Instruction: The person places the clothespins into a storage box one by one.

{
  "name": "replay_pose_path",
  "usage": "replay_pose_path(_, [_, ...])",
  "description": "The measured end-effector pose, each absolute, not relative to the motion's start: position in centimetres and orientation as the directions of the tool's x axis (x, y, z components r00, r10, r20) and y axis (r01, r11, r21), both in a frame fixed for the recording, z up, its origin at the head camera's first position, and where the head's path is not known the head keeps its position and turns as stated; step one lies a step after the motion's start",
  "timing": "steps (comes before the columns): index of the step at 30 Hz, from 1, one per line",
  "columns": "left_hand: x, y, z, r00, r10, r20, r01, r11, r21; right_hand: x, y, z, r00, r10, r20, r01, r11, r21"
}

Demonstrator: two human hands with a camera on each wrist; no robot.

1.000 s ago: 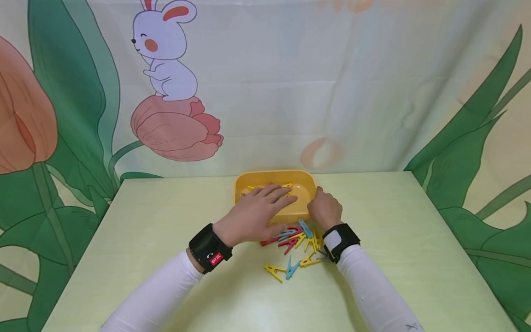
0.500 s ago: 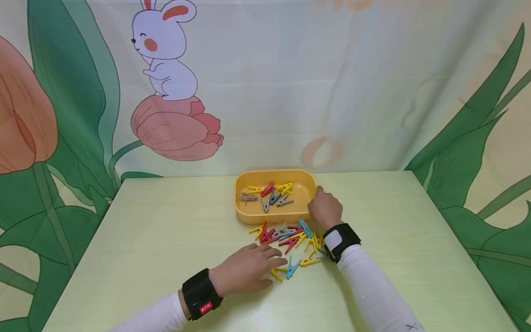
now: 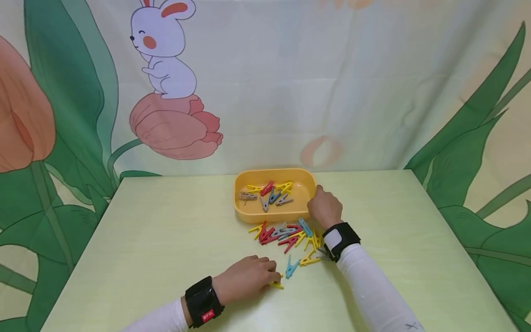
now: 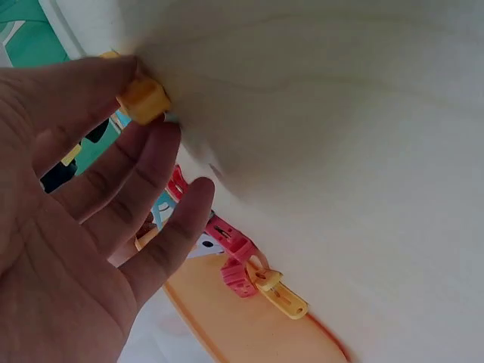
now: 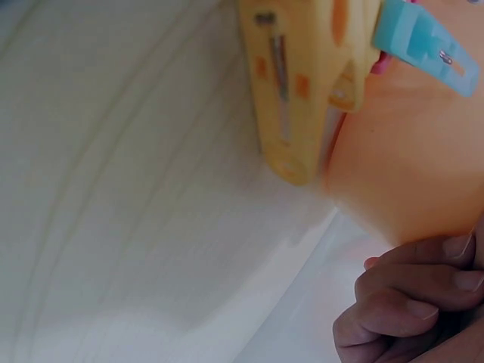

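Near the front of the table, my left hand pinches a yellow clothespin. The left wrist view shows that yellow clothespin between thumb and forefinger, with the other fingers loosely extended. My right hand holds the right end of a yellow plastic tray; its curled fingers show in the right wrist view. Several clothespins, including a red clothespin, lie inside the tray. Between the hands, a light blue clothespin lies on the table.
In front of the tray spreads a pile of red, yellow, blue and grey clothespins, among them a red clothespin and a yellow clothespin. The pale table ends at a printed curtain behind the tray.
My left hand has moved from above the tray back toward the table's front and now pinches the yellow clothespin there. The right hand stays at the tray's end.
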State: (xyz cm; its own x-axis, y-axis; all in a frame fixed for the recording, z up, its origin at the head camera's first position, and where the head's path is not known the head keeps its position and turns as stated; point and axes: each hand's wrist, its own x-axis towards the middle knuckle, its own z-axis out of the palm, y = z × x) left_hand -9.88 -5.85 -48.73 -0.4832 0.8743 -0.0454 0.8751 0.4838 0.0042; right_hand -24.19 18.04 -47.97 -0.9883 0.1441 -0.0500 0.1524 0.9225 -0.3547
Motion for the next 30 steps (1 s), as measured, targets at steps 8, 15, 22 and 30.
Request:
replay_pose_path(8, [-9.6, -5.9, -48.9, -0.485, 0.874, -0.030, 0.874, 0.485, -0.002, -24.2, 18.1, -48.1, -0.989, 0.142, -0.036, 0.146, 0.925, -0.351])
replay_pose_path(15, [-9.7, -6.3, -47.0, -0.496, 0.868, -0.015, 0.868, 0.496, -0.020, -24.2, 18.0, -48.2, -0.988, 0.146, -0.045, 0.152, 0.926, -0.345])
replay_pose_path(22, [-11.2, -7.1, -43.4, -0.573, 0.818, 0.060, 0.819, 0.574, -0.010, -24.3, 18.1, -48.1, -0.990, 0.140, -0.030, 0.141, 0.928, -0.346])
replay_pose_path(30, [-13.2, -7.9, -41.0, -0.621, 0.766, 0.164, 0.774, 0.632, -0.022, -24.3, 18.1, -47.9, -0.990, 0.137, -0.028, 0.138, 0.930, -0.339])
